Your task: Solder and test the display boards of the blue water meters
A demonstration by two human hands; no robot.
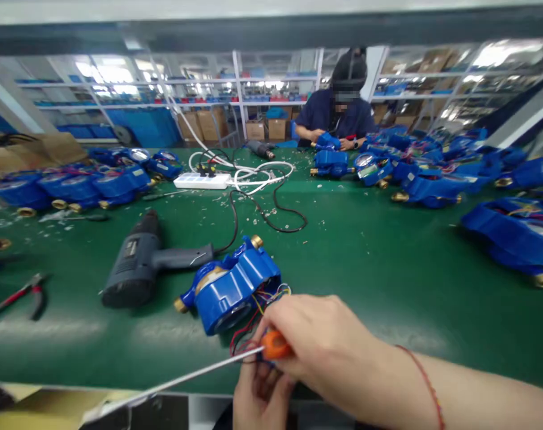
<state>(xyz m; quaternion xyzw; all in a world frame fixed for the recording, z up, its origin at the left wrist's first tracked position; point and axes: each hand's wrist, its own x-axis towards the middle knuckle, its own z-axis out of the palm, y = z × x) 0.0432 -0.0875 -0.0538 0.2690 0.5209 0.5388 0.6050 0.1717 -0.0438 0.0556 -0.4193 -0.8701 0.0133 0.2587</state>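
From the head view, the right hand (327,343) is closed around an orange-handled tool (275,345), whose long thin pale shaft reaches away to the left of the grip, low over the bench edge. The left hand (262,397) sits just under it, fingers curled and partly hidden, so whether it pinches anything cannot be told. Red and yellow wires (249,340) run from the grip up into a blue water meter (231,292), which lies just ahead of the grip and slightly left, close beyond the right knuckles. Its long axis runs diagonally between 2 brass end fittings (256,241), and the right hand is the nearer. Only the wires lie between. Left of the meter, a grey heat gun (137,266) rests on the green bench mat (352,263), with red-handled pliers (16,298) farther left. Well ahead of the grip, rows of blue meters (437,188) flank a power strip (202,181), and a co-worker's hands (314,136) work across the bench.
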